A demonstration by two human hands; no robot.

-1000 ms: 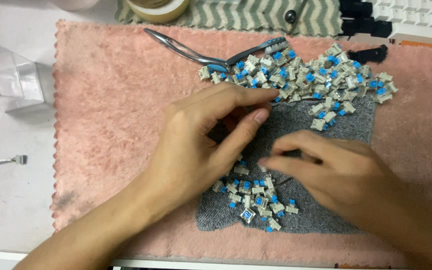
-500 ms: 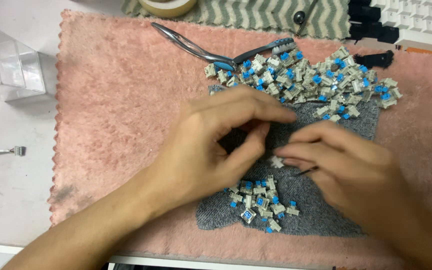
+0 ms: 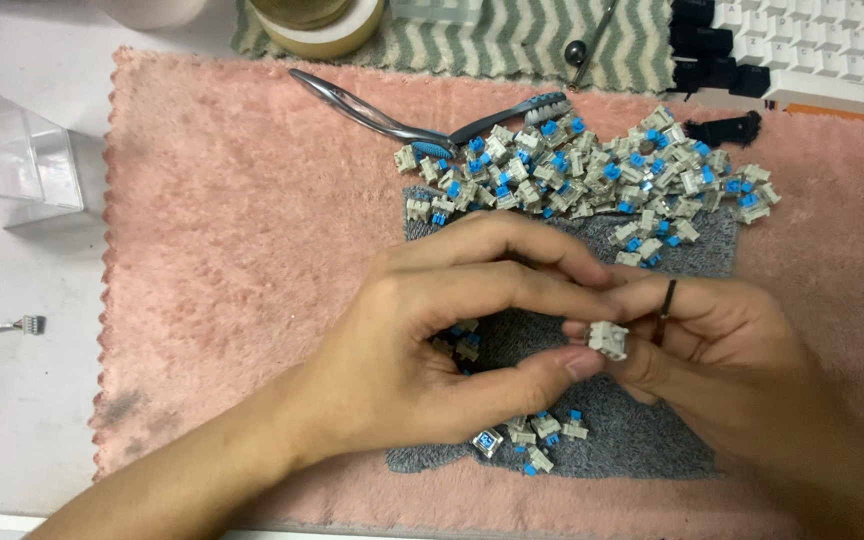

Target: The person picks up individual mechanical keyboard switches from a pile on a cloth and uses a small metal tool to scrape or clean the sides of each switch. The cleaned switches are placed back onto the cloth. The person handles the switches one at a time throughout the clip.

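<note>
One grey keyboard switch (image 3: 608, 339) sits pinched between both hands above the middle of the grey cloth (image 3: 652, 440). The left hand (image 3: 432, 340) grasps it with thumb beneath and fingers curled over the top, while the right hand (image 3: 722, 350) closes on its other side and also holds a thin dark tool (image 3: 666, 300) upright against the fingers, probably to work on the switch. A small batch of blue-stemmed switches (image 3: 532, 435) lies near the cloth's front edge, apart from the large heap of switches (image 3: 592, 175) along its far edge. Metal pliers (image 3: 372, 112) rest on the pink towel (image 3: 222, 250) beside that heap. A clear plastic box (image 3: 12, 155) stands on the table (image 3: 12, 420) off the towel's left edge.
</note>
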